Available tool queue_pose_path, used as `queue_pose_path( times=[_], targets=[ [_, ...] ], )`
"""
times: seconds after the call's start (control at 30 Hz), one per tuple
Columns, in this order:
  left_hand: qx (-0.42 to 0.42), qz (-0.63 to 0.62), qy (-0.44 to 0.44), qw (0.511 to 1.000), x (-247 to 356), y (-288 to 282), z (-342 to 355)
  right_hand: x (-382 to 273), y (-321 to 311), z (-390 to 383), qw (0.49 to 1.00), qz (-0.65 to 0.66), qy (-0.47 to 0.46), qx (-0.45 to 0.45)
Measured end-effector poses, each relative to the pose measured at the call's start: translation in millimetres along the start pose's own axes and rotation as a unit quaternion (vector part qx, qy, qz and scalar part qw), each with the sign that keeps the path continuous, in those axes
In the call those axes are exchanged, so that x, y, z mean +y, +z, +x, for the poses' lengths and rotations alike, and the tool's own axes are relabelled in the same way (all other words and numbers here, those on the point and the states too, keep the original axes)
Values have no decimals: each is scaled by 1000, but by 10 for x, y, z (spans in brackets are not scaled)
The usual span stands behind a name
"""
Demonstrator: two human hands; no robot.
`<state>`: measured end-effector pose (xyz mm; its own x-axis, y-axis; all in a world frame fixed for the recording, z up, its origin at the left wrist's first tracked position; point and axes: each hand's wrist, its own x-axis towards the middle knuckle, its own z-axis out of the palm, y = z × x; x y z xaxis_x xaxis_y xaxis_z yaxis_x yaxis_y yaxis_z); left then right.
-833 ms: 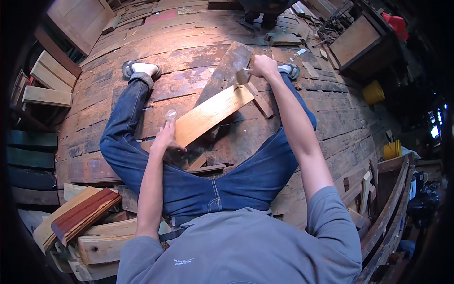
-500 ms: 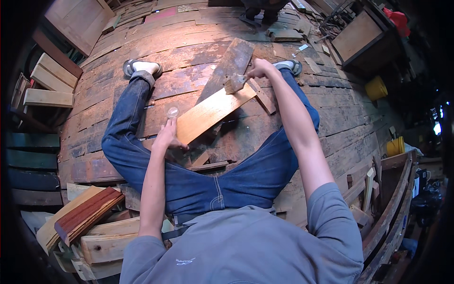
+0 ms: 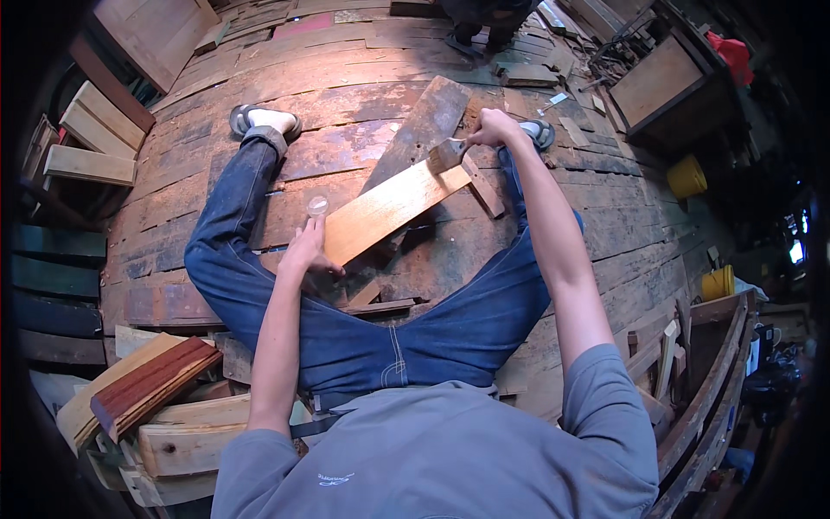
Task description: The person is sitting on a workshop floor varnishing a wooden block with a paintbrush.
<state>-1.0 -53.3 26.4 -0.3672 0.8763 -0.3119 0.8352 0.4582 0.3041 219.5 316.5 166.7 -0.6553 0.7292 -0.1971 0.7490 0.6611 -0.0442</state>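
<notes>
Between my spread legs, a pale wooden board (image 3: 389, 210) lies at a slant, its surface shiny, as if wet. My left hand (image 3: 304, 248) grips its near left end, thumb and fingers around the edge. In my right hand (image 3: 495, 128), closed round the handle, is a flat paintbrush (image 3: 446, 156). Its bristles rest on the board near the far right end. A small clear cup (image 3: 317, 206) stands just beyond my left fingers. Under the board's far part are a dark, worn plank (image 3: 424, 112) and a short wooden strip (image 3: 484, 188).
Stacked timber (image 3: 194, 441), with a reddish-brown piece (image 3: 151, 385) on top, lies by my left side. More boards (image 3: 102, 130) lean at the far left. At right are a wooden cabinet (image 3: 661, 82) and yellow buckets (image 3: 686, 176). Another person (image 3: 484, 22) is at the far edge.
My right hand has drawn the brush rightward along the board, closer to its far right end. My left hand keeps its hold, and the board stays put.
</notes>
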Motion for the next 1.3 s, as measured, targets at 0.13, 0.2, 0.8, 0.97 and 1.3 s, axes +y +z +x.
queue_pose_path(
  times=[0.13, 0.2, 0.8, 0.97, 1.3],
  targets=[
    [-1, -4, 9, 1000, 24, -2, 44, 290, 144, 96, 998, 7, 37, -56],
    [-14, -13, 18, 1000, 48, -7, 56, 473, 146, 86, 996, 10, 65, -55],
    [-13, -8, -12, 1000, 83, -56, -26, -371, 464, -1247, 956, -171, -215, 102],
    [-12, -1, -1, 1000, 62, -50, -13, -443, 315, -1335, 965, -111, -218, 97],
    [-25, -1, -5, 1000, 118, -87, -29, -828, 533, -1220, 985, -68, -104, 116]
  ],
)
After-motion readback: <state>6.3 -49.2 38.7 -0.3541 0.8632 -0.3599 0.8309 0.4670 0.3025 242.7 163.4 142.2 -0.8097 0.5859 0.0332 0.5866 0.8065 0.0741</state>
